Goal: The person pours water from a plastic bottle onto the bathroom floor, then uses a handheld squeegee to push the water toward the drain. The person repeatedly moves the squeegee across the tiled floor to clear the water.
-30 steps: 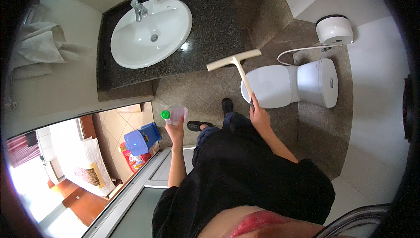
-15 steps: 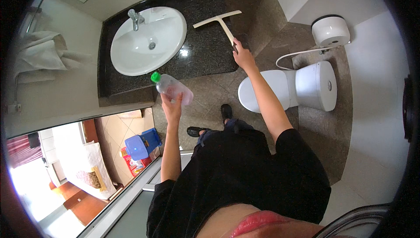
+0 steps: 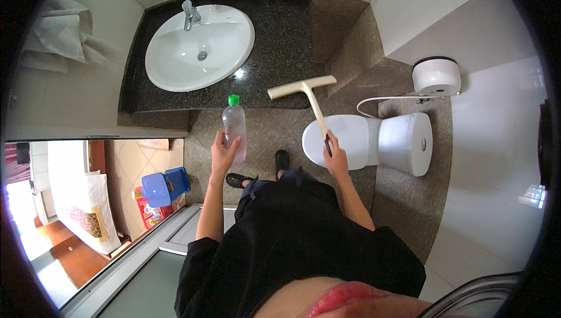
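A clear plastic bottle [image 3: 235,124] with a green cap and pinkish liquid is held upright in my left hand [image 3: 224,153], its fingers wrapped round the lower half. My right hand [image 3: 335,157] grips the dark end of the handle of a cream-coloured squeegee [image 3: 312,97]. The squeegee's wide head points away from me, in the air near the counter's front right corner. Both hands are in front of my body, apart from the black granite counter [image 3: 280,43]. The white oval sink [image 3: 175,66] with its chrome faucet [image 3: 189,15] lies beyond the bottle.
On the right stands a white toilet [image 3: 345,137], lid down, with a white paper dispenser [image 3: 436,76] and a hose [image 3: 374,103] behind it. A doorway at left opens on a room with a blue bin [image 3: 163,188]. Cloth [image 3: 64,31] hangs at far left.
My right hand has drawn the squeegee back toward me, off the counter area. My left hand has turned the bottle from tilted to upright. The view has shifted slightly.
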A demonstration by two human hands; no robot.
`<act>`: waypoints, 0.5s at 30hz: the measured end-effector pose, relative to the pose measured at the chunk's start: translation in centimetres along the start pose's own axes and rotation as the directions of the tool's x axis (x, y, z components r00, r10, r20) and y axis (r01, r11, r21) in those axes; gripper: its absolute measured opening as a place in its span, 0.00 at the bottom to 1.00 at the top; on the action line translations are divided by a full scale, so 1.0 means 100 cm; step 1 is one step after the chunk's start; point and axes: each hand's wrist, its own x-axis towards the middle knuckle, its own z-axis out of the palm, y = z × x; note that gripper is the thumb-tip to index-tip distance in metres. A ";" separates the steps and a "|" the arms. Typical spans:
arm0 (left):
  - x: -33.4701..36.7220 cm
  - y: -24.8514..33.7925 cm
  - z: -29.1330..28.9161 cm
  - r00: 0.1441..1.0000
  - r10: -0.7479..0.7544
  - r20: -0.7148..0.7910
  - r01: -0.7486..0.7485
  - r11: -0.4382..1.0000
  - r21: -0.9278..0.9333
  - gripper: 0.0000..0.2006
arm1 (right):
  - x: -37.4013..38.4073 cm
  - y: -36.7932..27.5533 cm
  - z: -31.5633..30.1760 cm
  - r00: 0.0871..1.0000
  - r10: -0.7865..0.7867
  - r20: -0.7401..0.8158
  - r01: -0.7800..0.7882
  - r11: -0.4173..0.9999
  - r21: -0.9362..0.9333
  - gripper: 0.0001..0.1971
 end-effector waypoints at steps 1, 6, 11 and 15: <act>0.001 0.003 -0.003 1.000 0.019 -0.015 -0.019 1.000 -0.004 0.21 | 0.022 -0.007 0.000 0.999 -0.031 -0.020 0.031 0.999 0.017 0.29; 0.001 0.010 0.008 0.994 0.088 -0.069 -0.099 0.981 -0.165 0.22 | 0.167 -0.045 -0.005 0.995 -0.091 -0.051 0.088 0.994 -0.059 0.26; -0.007 -0.025 0.032 0.997 -0.053 -0.047 0.049 0.995 -0.087 0.23 | 0.233 -0.059 0.025 0.994 -0.015 -0.106 -0.014 0.962 -0.272 0.28; -0.030 -0.023 0.032 0.989 -0.057 -0.139 0.039 0.991 -0.131 0.22 | 0.170 -0.037 0.049 0.988 -0.132 -0.084 0.103 0.953 -0.286 0.33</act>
